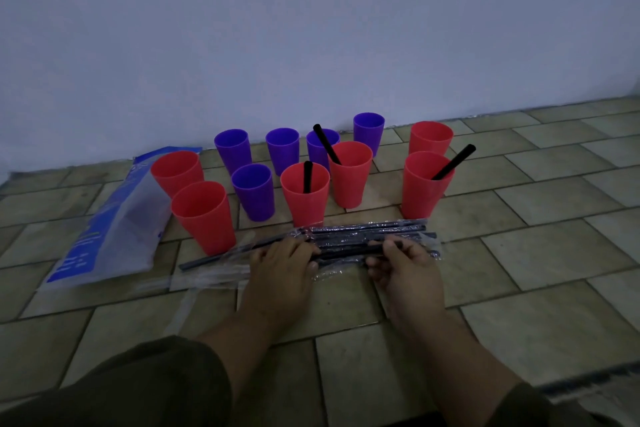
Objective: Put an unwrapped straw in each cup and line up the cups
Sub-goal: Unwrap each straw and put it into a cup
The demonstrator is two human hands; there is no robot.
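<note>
Several red and purple cups stand on the tiled floor near the wall. Black straws stick out of three red cups: the near middle one (pixel 304 194), the one behind it (pixel 349 173) and the right one (pixel 426 184). A pile of wrapped black straws (pixel 367 234) lies in front of the cups. My left hand (pixel 282 262) and my right hand (pixel 403 262) both rest on the pile, each pinching one end of a wrapped straw (pixel 343 250). The red cup at the near left (pixel 204 215) and the purple cup (pixel 253 191) beside it hold no straw.
A blue and clear plastic bag (pixel 104 229) lies at the left beside the cups. Empty clear wrappers (pixel 207 277) and a loose straw (pixel 214 258) lie to the left of my hands. The wall (pixel 311 28) stands right behind the cups.
</note>
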